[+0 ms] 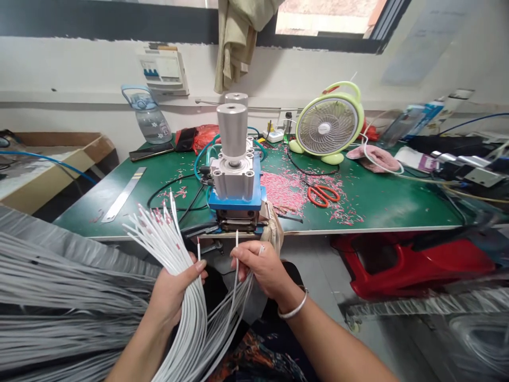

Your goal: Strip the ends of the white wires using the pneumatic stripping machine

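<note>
My left hand (175, 289) is closed round a thick bundle of white cables (194, 313), whose ends fan out up and to the left. Some of those ends show pinkish-red inner wires. One cable with a red tip stands apart above my left thumb. Between thumb and fingers, my right hand (258, 262) pinches a single white cable (237, 245), its end pointing up just below the front of a press machine (234, 175) with a blue base and grey cylinder. More cables hang loosely below my right hand.
Pink and white scraps (282, 191) litter the green table (397, 201), near red-handled scissors (323, 195). A green fan (328, 127), a water bottle (151, 116) and a steel ruler (124, 195) sit around the machine. At right below stands a red stool (413, 265); grey cables (59, 286) lie at left.
</note>
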Tool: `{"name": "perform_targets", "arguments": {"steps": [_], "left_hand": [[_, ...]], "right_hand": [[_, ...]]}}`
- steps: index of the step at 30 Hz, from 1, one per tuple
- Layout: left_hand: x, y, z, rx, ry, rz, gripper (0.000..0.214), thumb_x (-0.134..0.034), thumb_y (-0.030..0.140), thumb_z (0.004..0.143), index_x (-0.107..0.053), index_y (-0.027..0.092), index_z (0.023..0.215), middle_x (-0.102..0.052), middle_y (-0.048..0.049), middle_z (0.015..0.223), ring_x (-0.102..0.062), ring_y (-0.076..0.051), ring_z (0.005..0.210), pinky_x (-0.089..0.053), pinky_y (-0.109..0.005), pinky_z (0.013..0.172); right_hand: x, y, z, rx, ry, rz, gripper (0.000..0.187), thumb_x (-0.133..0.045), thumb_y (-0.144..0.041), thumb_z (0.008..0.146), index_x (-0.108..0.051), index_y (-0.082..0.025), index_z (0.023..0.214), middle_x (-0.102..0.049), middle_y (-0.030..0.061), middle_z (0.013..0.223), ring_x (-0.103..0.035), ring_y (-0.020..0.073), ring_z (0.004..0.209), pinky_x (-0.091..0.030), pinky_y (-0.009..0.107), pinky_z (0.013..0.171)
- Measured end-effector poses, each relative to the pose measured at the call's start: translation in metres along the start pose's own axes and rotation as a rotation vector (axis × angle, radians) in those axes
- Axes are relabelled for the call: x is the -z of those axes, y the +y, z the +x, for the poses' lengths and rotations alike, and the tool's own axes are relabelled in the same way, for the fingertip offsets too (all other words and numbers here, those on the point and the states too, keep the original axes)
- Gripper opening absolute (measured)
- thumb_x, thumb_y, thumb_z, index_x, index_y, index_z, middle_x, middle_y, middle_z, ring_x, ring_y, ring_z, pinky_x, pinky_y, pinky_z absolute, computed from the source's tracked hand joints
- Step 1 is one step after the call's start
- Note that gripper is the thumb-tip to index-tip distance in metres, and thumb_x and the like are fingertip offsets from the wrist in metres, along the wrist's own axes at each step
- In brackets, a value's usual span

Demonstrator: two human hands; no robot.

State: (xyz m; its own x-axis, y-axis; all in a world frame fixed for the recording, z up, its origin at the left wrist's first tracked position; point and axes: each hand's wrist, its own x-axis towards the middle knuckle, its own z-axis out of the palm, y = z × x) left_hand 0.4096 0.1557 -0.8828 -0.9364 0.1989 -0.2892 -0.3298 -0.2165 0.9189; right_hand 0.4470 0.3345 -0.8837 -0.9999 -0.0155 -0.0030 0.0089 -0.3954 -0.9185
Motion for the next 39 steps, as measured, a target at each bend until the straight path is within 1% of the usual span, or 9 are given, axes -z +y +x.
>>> {"name": "perform_targets", "arguments": {"steps": [7, 13, 16, 19, 23, 26, 29, 33, 39], "left_hand": [[-0.005, -0.004, -0.002, -0.053, -0.131, 0.203, 0.028, -0.074, 0.017, 0.051, -0.058, 0.012, 0.074, -0.062, -0.0019, 0.067, -0.057, -0.015, 0.062, -0.045, -0.028, 0.065], [-0.006, -0.003, 0.0, -0.181, -0.106, 0.355, 0.016, -0.069, 0.024, 0.059, -0.058, 0.015, 0.066, -0.06, -0.0003, 0.061, -0.054, -0.015, 0.059, -0.043, -0.027, 0.062], [-0.009, 0.003, -0.003, -0.232, -0.075, 0.586, 0.018, -0.07, 0.027, 0.056, -0.063, 0.015, 0.068, -0.063, -0.0033, 0.066, -0.055, -0.017, 0.062, -0.043, -0.028, 0.062], [-0.01, 0.008, -0.006, -0.262, -0.012, 0.682, 0.022, -0.072, 0.026, 0.052, -0.066, 0.014, 0.069, -0.066, -0.0053, 0.069, -0.058, -0.02, 0.066, -0.045, -0.029, 0.064], [-0.008, 0.015, -0.007, -0.267, 0.067, 0.356, 0.022, -0.073, 0.022, 0.053, -0.061, 0.014, 0.07, -0.063, -0.0025, 0.062, -0.06, -0.019, 0.059, -0.048, -0.03, 0.062], [-0.011, 0.023, -0.005, -0.238, 0.136, 0.036, 0.028, -0.073, 0.017, 0.053, -0.057, 0.016, 0.076, -0.06, 0.0031, 0.059, -0.06, -0.014, 0.053, -0.051, -0.028, 0.057], [-0.015, 0.031, -0.004, -0.23, 0.184, -0.057, 0.03, -0.073, 0.015, 0.053, -0.056, 0.016, 0.077, -0.059, 0.0046, 0.057, -0.06, -0.012, 0.051, -0.052, -0.025, 0.055], [-0.015, 0.036, -0.004, -0.225, 0.174, -0.091, 0.031, -0.073, 0.015, 0.052, -0.057, 0.015, 0.079, -0.06, 0.0041, 0.06, -0.061, -0.013, 0.052, -0.053, -0.025, 0.054], [-0.011, 0.02, -0.003, 0.012, 0.123, -0.117, 0.031, -0.074, 0.017, 0.049, -0.057, 0.014, 0.075, -0.061, 0.0027, 0.061, -0.06, -0.014, 0.053, -0.052, -0.026, 0.054]], "right_hand": [[0.003, 0.004, 0.002, -0.036, 0.007, -0.017, 0.028, -0.056, -0.037, 0.074, -0.059, -0.01, 0.065, -0.055, 0.001, 0.055, -0.047, 0.0068, 0.04, -0.037, 0.019, 0.041], [-0.002, 0.007, -0.002, 0.049, -0.019, -0.043, 0.018, -0.066, -0.029, 0.065, -0.059, -0.013, 0.067, -0.059, 0.0035, 0.079, -0.052, 0.0085, 0.061, -0.039, 0.02, 0.056], [-0.011, 0.01, -0.005, 0.061, -0.078, -0.193, 0.02, -0.057, -0.033, 0.074, -0.063, -0.014, 0.073, -0.057, 0.0014, 0.068, -0.047, 0.0078, 0.053, -0.036, 0.02, 0.049], [-0.017, 0.009, -0.003, 0.077, -0.003, -0.193, 0.028, -0.051, -0.036, 0.078, -0.062, -0.013, 0.067, -0.054, 0.0005, 0.056, -0.045, 0.0072, 0.047, -0.033, 0.02, 0.047], [-0.016, 0.0, 0.005, 0.012, 0.175, 0.149, 0.022, -0.058, -0.034, 0.072, -0.059, -0.013, 0.073, -0.057, 0.0001, 0.062, -0.041, 0.004, 0.038, -0.03, 0.018, 0.039], [-0.014, -0.008, 0.011, -0.037, 0.208, 0.355, 0.019, -0.06, -0.031, 0.07, -0.058, -0.013, 0.075, -0.055, -0.0014, 0.063, -0.038, 0.0027, 0.036, -0.03, 0.018, 0.037], [-0.013, -0.012, 0.016, -0.061, 0.235, 0.46, 0.016, -0.058, -0.029, 0.07, -0.057, -0.013, 0.073, -0.053, -0.0024, 0.059, -0.035, 0.0024, 0.035, -0.031, 0.018, 0.036], [-0.012, -0.009, 0.017, -0.031, 0.224, 0.466, 0.017, -0.059, -0.03, 0.07, -0.056, -0.013, 0.071, -0.053, -0.0026, 0.058, -0.034, 0.0022, 0.036, -0.03, 0.018, 0.037], [-0.003, -0.006, 0.0, 0.031, 0.023, 0.181, 0.026, -0.054, -0.035, 0.076, -0.056, -0.012, 0.064, -0.045, -0.0038, 0.044, -0.033, 0.0038, 0.036, -0.028, 0.018, 0.039]]}}
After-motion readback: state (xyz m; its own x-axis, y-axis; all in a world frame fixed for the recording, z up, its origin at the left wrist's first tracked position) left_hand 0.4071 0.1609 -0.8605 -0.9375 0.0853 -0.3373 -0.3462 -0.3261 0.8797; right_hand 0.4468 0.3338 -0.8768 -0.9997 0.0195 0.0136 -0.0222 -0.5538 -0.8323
